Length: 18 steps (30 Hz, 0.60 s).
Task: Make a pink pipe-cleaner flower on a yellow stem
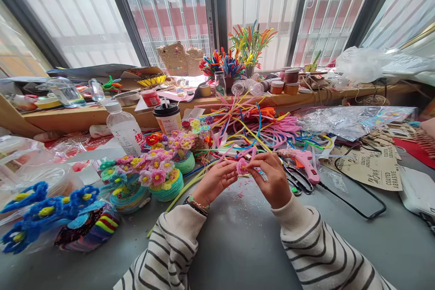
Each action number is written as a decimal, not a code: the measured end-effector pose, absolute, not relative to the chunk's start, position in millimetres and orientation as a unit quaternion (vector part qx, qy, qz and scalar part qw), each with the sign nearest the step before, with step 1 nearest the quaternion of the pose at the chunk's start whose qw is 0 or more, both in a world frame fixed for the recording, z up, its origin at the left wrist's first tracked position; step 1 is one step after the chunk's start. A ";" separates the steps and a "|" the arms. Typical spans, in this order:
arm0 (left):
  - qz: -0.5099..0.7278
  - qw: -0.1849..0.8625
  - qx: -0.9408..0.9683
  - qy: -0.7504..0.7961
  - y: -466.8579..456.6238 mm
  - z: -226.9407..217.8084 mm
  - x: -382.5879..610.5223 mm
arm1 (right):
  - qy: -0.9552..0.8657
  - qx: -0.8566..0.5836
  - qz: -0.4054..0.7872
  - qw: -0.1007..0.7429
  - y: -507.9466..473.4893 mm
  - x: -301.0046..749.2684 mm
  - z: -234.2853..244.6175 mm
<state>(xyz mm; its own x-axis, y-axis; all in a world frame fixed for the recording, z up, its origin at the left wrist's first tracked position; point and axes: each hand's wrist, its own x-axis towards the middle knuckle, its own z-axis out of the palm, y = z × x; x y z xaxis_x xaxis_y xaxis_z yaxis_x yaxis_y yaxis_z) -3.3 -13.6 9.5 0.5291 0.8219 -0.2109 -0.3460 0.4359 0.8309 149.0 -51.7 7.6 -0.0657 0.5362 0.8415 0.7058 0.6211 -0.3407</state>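
Note:
A small pink pipe-cleaner flower (242, 166) is pinched between both hands above the grey table (238, 244). My left hand (215, 182) grips it from the left with curled fingers. My right hand (271, 178) closes on it from the right, thumb and fingertips pressed together. Both wrists wear striped sleeves; the left has a bracelet (197, 204). A heap of loose coloured pipe cleaners (253, 124) lies just beyond the hands. A pink glue gun (302, 161) and black scissors (296, 180) lie right of my right hand.
Finished pipe-cleaner flower baskets (159, 174) and blue flowers (44, 213) stand at left, beside a clear bottle (124, 129) and a lidded cup (167, 118). Plastic wrap (350, 120), sandpaper sheets (372, 170) and a black cable (356, 195) are at right. A cluttered wooden ledge (84, 115) runs along the window.

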 end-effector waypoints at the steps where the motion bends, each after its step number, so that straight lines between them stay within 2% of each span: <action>1: 0.370 0.786 0.383 0.313 -13.8 9.5 -3.2 | -0.726 -0.429 -0.081 0.531 -51.5 149.1 7.3; 18: 0.375 0.747 0.416 0.358 -14.1 9.3 -1.7 | -0.749 -0.418 -0.113 0.501 -49.8 149.4 4.7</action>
